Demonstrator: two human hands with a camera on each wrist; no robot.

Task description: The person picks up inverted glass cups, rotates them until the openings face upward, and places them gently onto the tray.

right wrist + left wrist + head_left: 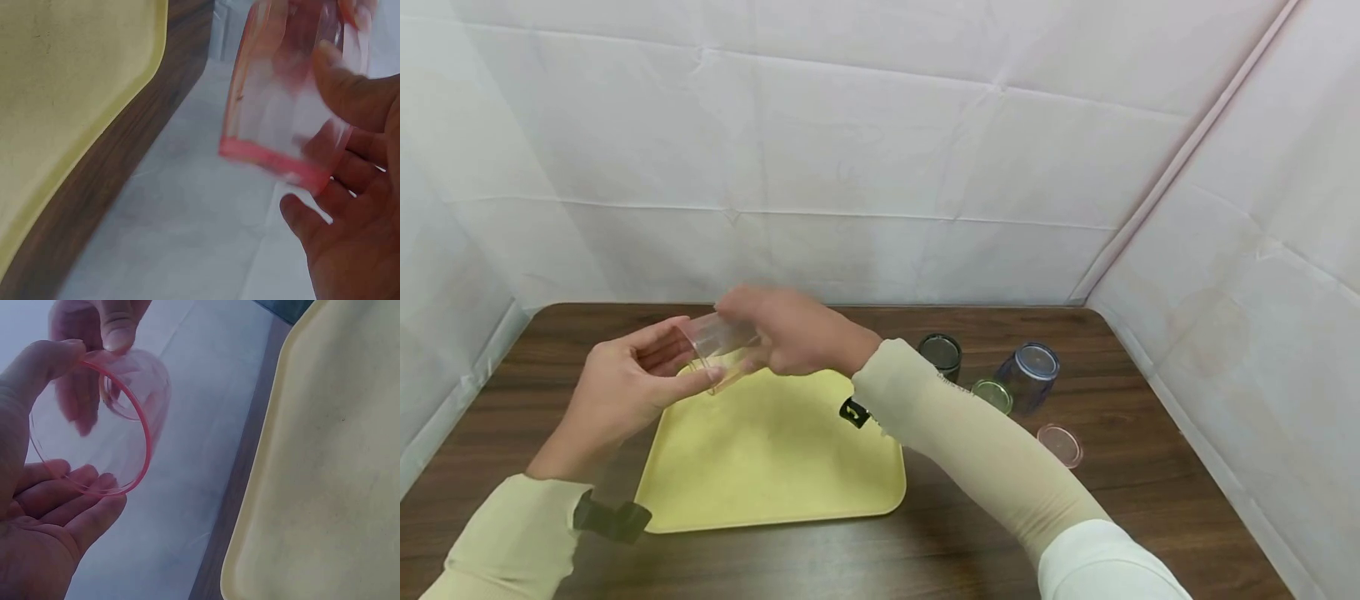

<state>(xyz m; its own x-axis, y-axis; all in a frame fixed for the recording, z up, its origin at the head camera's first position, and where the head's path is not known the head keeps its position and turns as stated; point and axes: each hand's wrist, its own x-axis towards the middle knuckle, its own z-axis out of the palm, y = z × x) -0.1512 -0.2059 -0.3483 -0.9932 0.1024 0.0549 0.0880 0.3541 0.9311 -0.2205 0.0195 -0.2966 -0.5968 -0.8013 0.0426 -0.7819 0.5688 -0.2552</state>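
Note:
Both hands hold a clear, pink-tinted cup [721, 335] on its side, above the far left part of a yellow tray [775, 458]. My left hand [617, 375] grips it at the open mouth, thumb and fingers on opposite sides of the pink rim [147, 428]. At the other end, my right hand [801, 332], blurred in the head view, grips the cup near its base. The right wrist view shows the thick pink base [275, 164] beside that hand's fingers. Looking through the mouth in the left wrist view, I see nothing inside the cup.
Right of the tray, partly behind the right sleeve, stand a dark cup [940, 353] and a blue cup [1032, 371]. A green round piece [992, 394] and a pink disc [1061, 446] lie near them. White sheeting [850, 167] encloses the brown wooden table [1150, 500].

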